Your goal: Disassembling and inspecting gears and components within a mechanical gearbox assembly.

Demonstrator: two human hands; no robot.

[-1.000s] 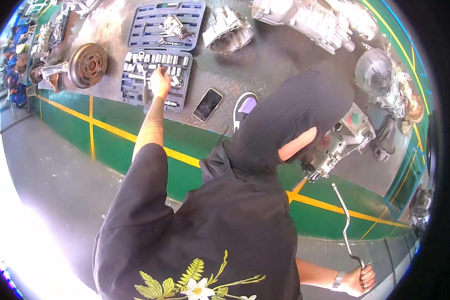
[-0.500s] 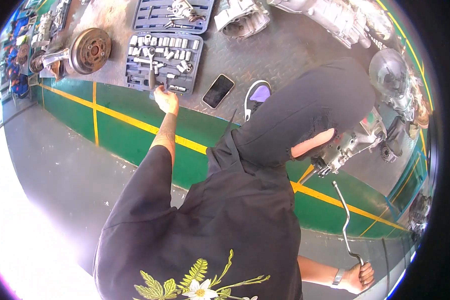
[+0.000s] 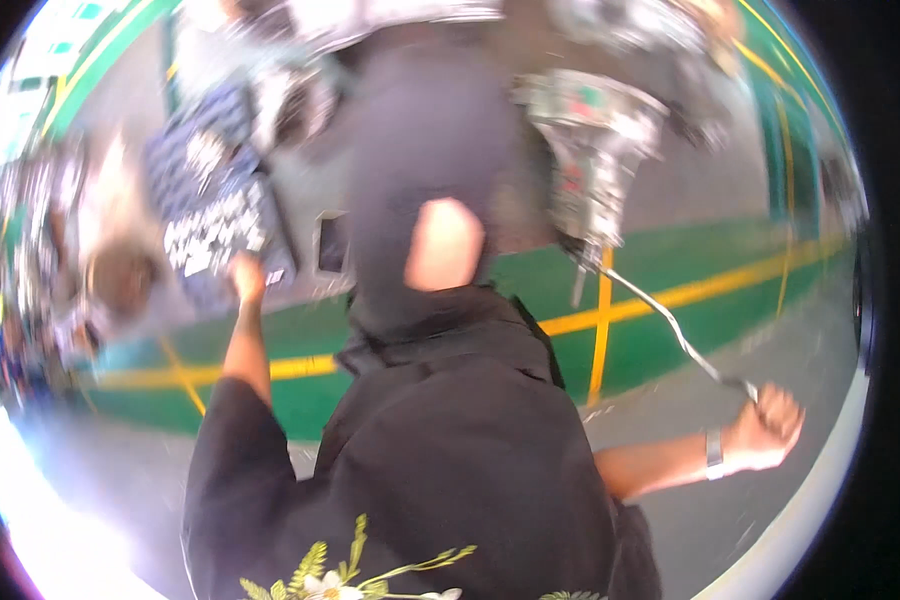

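- Cranked wrench [image 3: 686,346] is out at the right side, above the floor; the right hand [image 3: 767,430] has its fingers clamped on the handle end.
- Bent leg in black trousers [image 3: 430,130] stands in the way and hides the middle of the metal platform [image 3: 300,200].
- Left hand [image 3: 247,277] is at the near edge of the tool case [image 3: 279,235]; because of blur, I cannot tell if its fingers are apart or together, or hold something.
- Inside the near half of this dark blue case, silvery sockets [image 3: 210,235] lie in rows.
- Phone [image 3: 332,243] lies between the case and the leg.
- Gearbox housing [image 3: 595,150] is beyond the wrench's far end; whether they touch, I cannot tell.
- Open lid [image 3: 170,150], the case's farther half, contains a heap of metal parts [image 3: 206,155].
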